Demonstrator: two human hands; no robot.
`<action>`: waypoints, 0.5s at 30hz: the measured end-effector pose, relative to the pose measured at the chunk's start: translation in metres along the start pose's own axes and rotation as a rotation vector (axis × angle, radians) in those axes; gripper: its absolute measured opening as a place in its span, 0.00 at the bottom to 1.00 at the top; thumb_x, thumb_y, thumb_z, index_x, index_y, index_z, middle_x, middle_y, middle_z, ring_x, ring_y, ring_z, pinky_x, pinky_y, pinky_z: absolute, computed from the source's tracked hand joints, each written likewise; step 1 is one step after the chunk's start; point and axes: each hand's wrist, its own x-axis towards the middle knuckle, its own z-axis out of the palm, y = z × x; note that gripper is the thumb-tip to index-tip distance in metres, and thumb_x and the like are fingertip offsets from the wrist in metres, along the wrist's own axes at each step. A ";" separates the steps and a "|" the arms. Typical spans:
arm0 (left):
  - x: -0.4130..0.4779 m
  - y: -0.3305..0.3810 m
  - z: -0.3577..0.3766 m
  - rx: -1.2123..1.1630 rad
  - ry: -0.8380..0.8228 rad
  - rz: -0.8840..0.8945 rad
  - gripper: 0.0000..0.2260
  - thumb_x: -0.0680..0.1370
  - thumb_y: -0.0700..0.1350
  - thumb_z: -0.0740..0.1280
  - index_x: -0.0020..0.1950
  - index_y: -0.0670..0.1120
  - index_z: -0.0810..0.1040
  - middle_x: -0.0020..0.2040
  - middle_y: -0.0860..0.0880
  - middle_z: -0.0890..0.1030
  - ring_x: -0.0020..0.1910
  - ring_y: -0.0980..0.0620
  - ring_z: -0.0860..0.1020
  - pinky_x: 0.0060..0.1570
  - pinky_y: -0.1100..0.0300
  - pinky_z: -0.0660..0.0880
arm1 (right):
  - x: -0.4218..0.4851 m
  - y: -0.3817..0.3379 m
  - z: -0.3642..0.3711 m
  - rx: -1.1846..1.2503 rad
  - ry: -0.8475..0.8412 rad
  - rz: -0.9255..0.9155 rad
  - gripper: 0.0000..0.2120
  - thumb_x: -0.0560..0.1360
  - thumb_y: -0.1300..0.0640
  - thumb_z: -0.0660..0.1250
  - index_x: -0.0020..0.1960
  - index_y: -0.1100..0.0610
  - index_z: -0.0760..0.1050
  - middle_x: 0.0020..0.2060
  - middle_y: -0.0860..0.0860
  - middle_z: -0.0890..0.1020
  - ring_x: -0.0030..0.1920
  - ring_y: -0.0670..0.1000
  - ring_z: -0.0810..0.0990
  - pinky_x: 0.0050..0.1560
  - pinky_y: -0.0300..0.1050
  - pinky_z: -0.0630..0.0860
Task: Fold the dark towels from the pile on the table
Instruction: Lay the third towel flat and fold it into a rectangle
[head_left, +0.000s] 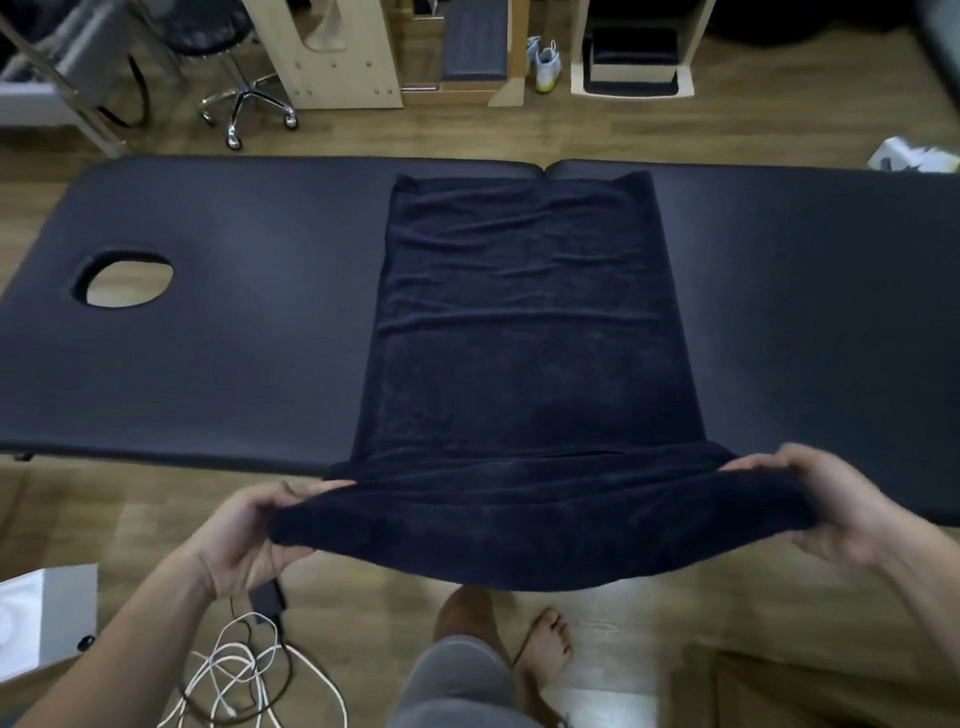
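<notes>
Flatly creased, dark towel (524, 322) spans table (234, 338), near corners pinched by left hand (244, 535) and right hand (826, 499).

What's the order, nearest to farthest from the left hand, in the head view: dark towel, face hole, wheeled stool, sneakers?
1. dark towel, gripped by the left hand at its near corner.
2. face hole, left end of the table.
3. wheeled stool, floor beyond the table, left.
4. sneakers, far floor, centre-right.

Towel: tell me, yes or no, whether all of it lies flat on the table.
No: the near end of the towel is off the table, held up at its corners by the left hand and the right hand.
</notes>
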 end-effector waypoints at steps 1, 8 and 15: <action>0.002 0.001 0.002 0.033 -0.034 0.097 0.27 0.70 0.35 0.57 0.68 0.32 0.74 0.66 0.34 0.76 0.59 0.40 0.81 0.62 0.53 0.78 | 0.001 -0.003 -0.001 0.069 -0.057 0.014 0.19 0.63 0.60 0.60 0.45 0.66 0.84 0.51 0.64 0.83 0.41 0.61 0.84 0.38 0.53 0.83; 0.028 0.003 0.011 0.158 0.114 0.165 0.35 0.51 0.31 0.83 0.56 0.28 0.76 0.53 0.29 0.82 0.47 0.40 0.85 0.40 0.57 0.83 | 0.019 -0.007 0.004 -0.017 -0.115 -0.145 0.31 0.56 0.57 0.85 0.54 0.70 0.80 0.52 0.69 0.82 0.54 0.64 0.83 0.48 0.53 0.82; 0.087 0.072 0.032 0.412 0.438 0.384 0.12 0.75 0.51 0.71 0.47 0.43 0.82 0.46 0.49 0.85 0.45 0.54 0.81 0.43 0.65 0.72 | 0.062 -0.065 0.038 -0.259 0.219 -0.321 0.29 0.58 0.34 0.78 0.53 0.49 0.83 0.49 0.43 0.86 0.57 0.50 0.81 0.61 0.50 0.74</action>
